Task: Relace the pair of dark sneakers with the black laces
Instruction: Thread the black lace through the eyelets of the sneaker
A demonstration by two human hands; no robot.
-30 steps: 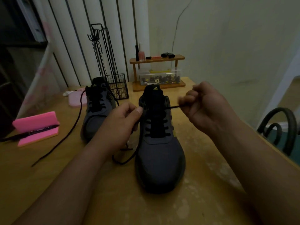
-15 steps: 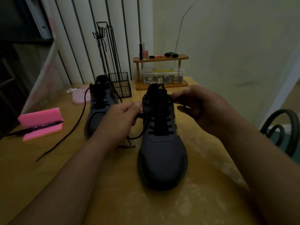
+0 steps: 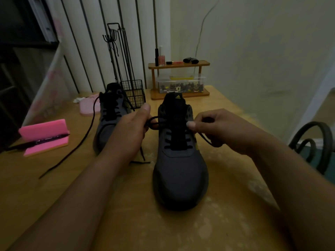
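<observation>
Second sneaker [image 3: 110, 120] and wire basket [image 3: 135, 93] stand behind the near sneaker [image 3: 179, 169]; left hand [image 3: 132, 127] and right hand [image 3: 217, 127] grips pinch its black lace [image 3: 204, 138].

A dim home room: a wooden worktop [image 3: 54, 178], a small cosmetics shelf [image 3: 178, 64], and vertical blinds [image 3: 108, 42] behind.

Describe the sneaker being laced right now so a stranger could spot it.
On the wooden table stand two dark sneakers. Pick the nearer sneaker, on the right. Unlike the farther sneaker, its lace is gripped by the left hand and right hand.
</observation>
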